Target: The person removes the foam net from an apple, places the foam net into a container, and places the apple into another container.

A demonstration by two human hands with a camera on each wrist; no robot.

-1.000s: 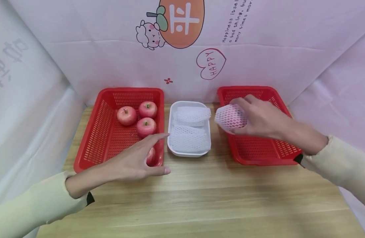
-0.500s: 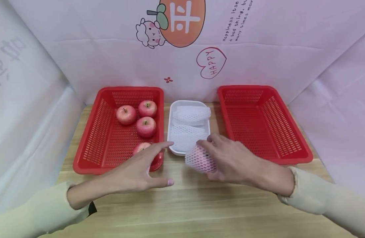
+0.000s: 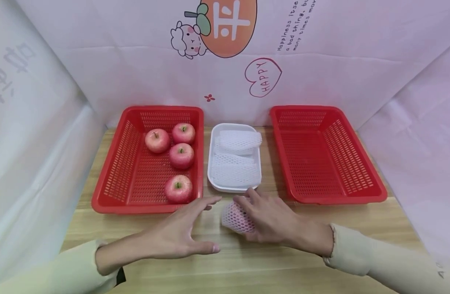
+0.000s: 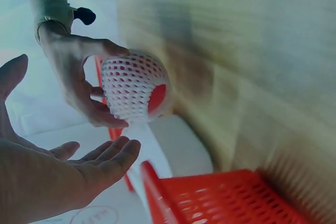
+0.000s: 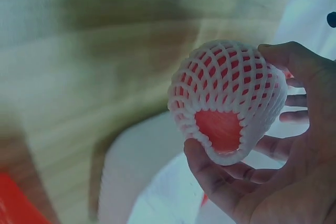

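Observation:
My right hand (image 3: 274, 218) grips an apple in a white foam net (image 3: 238, 218) above the table, in front of the white tray. Red skin shows through the mesh and at the net's open end in the right wrist view, where thumb and fingers curl round the netted apple (image 5: 223, 100). My left hand (image 3: 173, 232) is just left of it, thumb and fingers spread apart, with nothing in it. In the left wrist view, the left palm (image 4: 58, 177) faces the netted apple (image 4: 135, 86) without touching it.
A red basket (image 3: 103, 171) on the left holds several bare apples (image 3: 178, 188). The white tray (image 3: 211, 163) between the baskets contains white foam nets (image 3: 235, 174). Another red basket (image 3: 368, 175) stands on the right. A printed white cloth (image 3: 147, 69) hangs behind.
From over the right basket, my right hand has brought the netted apple left and toward me, in front of the tray. My left hand has drawn nearer to me, uncovering the front apple.

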